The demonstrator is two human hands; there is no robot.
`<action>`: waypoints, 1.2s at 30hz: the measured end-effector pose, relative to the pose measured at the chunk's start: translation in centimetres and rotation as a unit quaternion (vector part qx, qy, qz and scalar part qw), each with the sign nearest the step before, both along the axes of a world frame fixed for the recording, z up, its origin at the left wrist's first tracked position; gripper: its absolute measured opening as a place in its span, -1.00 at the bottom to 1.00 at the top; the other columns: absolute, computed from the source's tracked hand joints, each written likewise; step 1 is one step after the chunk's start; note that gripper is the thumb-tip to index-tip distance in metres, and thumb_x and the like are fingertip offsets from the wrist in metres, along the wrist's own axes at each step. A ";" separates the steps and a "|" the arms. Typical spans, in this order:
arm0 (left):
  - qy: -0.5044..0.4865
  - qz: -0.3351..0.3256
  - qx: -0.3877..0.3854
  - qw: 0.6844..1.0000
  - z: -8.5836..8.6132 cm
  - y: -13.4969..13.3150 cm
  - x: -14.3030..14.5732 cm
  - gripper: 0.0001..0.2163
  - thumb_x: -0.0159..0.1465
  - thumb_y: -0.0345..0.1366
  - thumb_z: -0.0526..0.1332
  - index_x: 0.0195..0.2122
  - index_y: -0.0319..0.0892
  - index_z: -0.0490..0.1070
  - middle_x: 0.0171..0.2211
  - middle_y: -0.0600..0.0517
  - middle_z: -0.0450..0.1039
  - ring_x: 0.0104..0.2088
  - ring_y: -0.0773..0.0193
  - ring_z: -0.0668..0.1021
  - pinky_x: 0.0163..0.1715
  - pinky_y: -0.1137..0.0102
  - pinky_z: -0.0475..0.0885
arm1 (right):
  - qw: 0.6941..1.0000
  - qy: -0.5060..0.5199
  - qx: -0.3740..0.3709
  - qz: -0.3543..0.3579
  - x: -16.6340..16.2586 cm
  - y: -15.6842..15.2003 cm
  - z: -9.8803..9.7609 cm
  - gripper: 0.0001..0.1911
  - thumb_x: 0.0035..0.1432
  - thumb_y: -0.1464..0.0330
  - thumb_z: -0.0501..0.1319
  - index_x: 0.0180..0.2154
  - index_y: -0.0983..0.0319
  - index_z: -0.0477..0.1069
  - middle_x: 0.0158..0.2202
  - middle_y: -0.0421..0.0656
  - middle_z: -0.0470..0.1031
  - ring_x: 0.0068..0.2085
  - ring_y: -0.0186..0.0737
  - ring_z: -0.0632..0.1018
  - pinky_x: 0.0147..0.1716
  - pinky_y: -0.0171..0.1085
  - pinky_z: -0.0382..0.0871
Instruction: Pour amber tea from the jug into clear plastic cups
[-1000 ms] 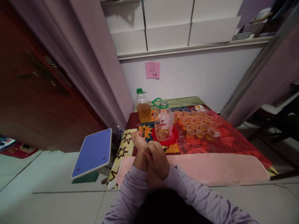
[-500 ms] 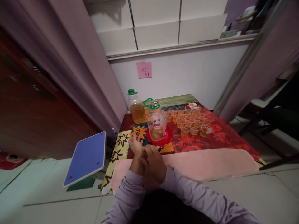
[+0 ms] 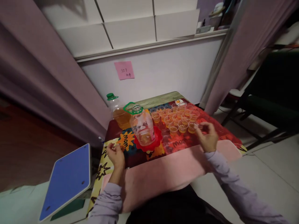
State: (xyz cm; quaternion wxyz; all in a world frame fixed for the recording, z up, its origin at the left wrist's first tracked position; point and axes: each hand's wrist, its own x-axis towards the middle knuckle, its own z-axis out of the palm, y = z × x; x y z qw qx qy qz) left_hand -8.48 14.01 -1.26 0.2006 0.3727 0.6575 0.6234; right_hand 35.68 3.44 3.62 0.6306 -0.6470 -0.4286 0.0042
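Observation:
My left hand [image 3: 116,155] rests in a loose fist on the patterned tablecloth [image 3: 123,141] near the table's left edge, holding nothing I can see. My right hand [image 3: 206,137] hovers over the red part of the cloth with bent, slightly parted fingers. Its tips are just right of the nearest small clear cup [image 3: 192,127]; I cannot tell if they touch it. Several such cups [image 3: 174,117] with amber liquid stand in rows. A clear jar with a green handle [image 3: 142,130] sits on a red mat [image 3: 157,141] between my hands.
A green-capped bottle of amber liquid [image 3: 118,112] stands behind the jar. A pink towel [image 3: 163,171] covers the table's near edge. A blue board [image 3: 66,180] leans at the lower left. A pink note [image 3: 124,70] is on the wall. Dark chair legs [image 3: 261,137] stand at the right.
My hands were clasped together in front of the jar; they have separated, the left moving left and the right moving right to the cups. The view has turned to the right.

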 end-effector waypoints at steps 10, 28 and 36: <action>0.189 -0.049 -0.037 0.980 -3.7 -1.3 0.4 -0.63 0.26 -0.09 0.26 0.02 -0.12 0.37 -0.10 -0.07 0.45 0.02 0.00 0.55 0.28 -0.09 0.40 | 0.975 0.004 -0.211 0.065 7.8 3.8 -7.5 0.12 -0.33 -0.34 0.48 0.14 0.23 0.46 0.14 0.21 0.62 0.09 0.33 0.64 0.16 0.24 0.49; 0.243 -0.073 -0.045 0.966 -5.0 -1.5 0.4 -0.55 0.33 -0.05 0.21 0.16 -0.17 0.35 0.04 -0.21 0.48 -0.01 -0.01 0.60 0.18 -0.04 0.49 | 0.989 0.060 -0.091 0.101 5.0 1.8 -0.5 -0.27 -0.11 -0.11 0.57 0.00 0.17 0.57 -0.07 -0.03 0.69 -0.08 0.08 0.69 0.07 0.12 0.60; 0.265 -0.105 -0.036 0.958 -5.2 -1.8 1.0 -0.66 0.38 -0.10 0.13 0.08 -0.14 0.44 0.07 -0.26 0.54 0.15 -0.13 0.57 0.29 -0.11 0.40 | 0.951 0.129 -0.058 0.277 -1.2 5.0 9.5 -0.37 -0.07 0.03 0.62 0.01 0.10 0.59 0.01 -0.09 0.69 0.02 0.05 0.68 0.15 0.07 0.58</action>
